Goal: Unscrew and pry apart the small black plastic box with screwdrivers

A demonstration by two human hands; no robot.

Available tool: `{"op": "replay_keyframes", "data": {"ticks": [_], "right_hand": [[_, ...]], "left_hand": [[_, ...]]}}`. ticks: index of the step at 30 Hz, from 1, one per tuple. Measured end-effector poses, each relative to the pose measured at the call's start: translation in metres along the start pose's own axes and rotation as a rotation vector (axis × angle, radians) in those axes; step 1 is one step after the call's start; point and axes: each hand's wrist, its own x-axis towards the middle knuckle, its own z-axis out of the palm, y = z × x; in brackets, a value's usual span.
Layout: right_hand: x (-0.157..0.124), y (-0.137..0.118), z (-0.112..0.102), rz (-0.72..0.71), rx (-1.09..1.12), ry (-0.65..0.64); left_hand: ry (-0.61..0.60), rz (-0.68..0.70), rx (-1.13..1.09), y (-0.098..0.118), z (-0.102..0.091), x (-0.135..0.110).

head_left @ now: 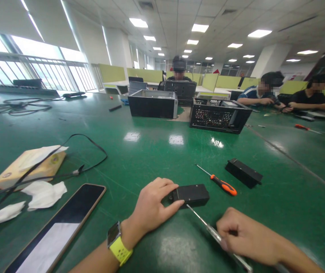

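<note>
My left hand (153,206), with a yellow-strapped watch on the wrist, pinches the left end of a small black box (192,194) lying on the green table (156,151). My right hand (243,235) is closed around the clear handle of a screwdriver (208,225); its thin shaft points up-left and its tip touches the box's near edge. An orange-handled screwdriver (222,184) lies just beyond the box. A second black box (244,173) lies further right.
A phone (57,227), crumpled tissues (44,193), a brown envelope (28,165) and a black cable (88,151) lie at the left. Two open computer cases (219,115) stand mid-table. Three people sit at the far side and right.
</note>
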Motion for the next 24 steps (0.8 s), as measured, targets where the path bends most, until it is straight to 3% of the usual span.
{"op": "replay_keyframes", "data": {"ticks": [6,24], "right_hand": [[0.001,0.012,-0.013,-0.004,0.134,-0.04],[-0.009,0.003,-0.018,0.01,0.09,0.032]], "left_hand": [[0.003,-0.001,0.0,0.0,0.0,0.0],[0.0,-0.01,0.008,0.001,0.0,0.0]]}}
